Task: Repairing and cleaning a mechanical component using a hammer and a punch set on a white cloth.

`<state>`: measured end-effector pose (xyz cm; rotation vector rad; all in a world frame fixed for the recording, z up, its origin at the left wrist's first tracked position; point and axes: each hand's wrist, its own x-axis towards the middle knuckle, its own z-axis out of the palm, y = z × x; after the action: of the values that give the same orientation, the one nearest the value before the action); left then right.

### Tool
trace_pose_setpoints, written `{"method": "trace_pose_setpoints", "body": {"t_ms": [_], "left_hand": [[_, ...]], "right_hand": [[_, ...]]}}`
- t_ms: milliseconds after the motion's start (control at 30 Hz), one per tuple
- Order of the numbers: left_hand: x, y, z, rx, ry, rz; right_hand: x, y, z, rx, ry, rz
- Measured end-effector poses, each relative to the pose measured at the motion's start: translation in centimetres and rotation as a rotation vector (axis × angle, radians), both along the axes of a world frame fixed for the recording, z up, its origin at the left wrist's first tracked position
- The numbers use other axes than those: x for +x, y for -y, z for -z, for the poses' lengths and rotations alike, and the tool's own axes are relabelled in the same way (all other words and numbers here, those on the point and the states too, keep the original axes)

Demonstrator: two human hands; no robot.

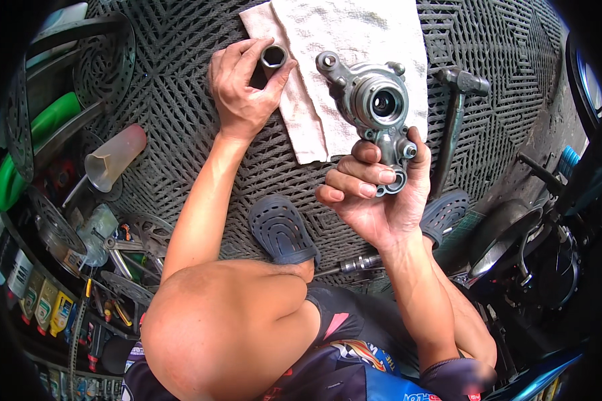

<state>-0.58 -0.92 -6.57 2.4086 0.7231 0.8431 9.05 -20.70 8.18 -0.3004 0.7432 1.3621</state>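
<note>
My left hand [247, 90] grips a steel hex socket [273, 59] between thumb and fingers, its hollow end turned up toward me. To the right, my right hand [384, 190] holds up a grey cast-metal housing [374, 93] by its lower end. A round bore with a dark inner ring sits in the housing's middle, and a lug with a hole sticks out at its upper left. Socket and housing are apart. Behind the housing lies a white cloth [374, 27] on the floor.
A hammer [456, 113] lies right of the cloth on the grey lattice mat [180, 87]. A ratchet-like tool [361, 262] lies by my clogs [281, 230]. Brake discs [105, 63], a plastic cup [117, 157] and bottles crowd the left; motorcycle parts [508, 234] stand right.
</note>
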Motion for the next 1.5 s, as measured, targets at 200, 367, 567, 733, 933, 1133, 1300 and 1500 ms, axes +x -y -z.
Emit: {"method": "trace_pose_setpoints", "body": {"t_ms": [200, 367, 567, 733, 933, 1133, 1300, 1500], "left_hand": [[0.1, 0.0, 0.1, 0.013, 0.005, 0.011], [0.0, -0.1, 0.4, 0.044, 0.007, 0.009], [-0.1, -0.1, 0.1, 0.021, 0.006, 0.027], [0.1, -0.3, -0.9, -0.065, -0.001, 0.036], [0.7, 0.9, -3.6, -0.316, 0.059, 0.016], [4.5, 2.6, -5.2, -0.335, 0.073, 0.278], [5.8, 3.2, -3.3, -0.277, 0.031, 0.354], [6.4, 3.6, -2.3, -0.26, 0.058, 0.338]], "right_hand": [[-0.1, -0.7, -0.4, -0.057, -0.039, 0.06], [0.2, -0.9, -0.4, -0.186, -0.046, 0.1], [1.0, -0.1, 1.9, -0.64, 0.892, -0.303], [6.3, 1.8, 7.8, -0.643, 2.446, -0.719], [8.1, 1.6, 10.0, -0.531, 2.554, -0.646], [7.8, 1.8, 10.3, -0.544, 2.507, -0.635], [7.9, 1.8, 10.6, -0.548, 2.51, -0.602], [8.2, 2.1, 10.7, -0.547, 2.501, -0.633]]}}
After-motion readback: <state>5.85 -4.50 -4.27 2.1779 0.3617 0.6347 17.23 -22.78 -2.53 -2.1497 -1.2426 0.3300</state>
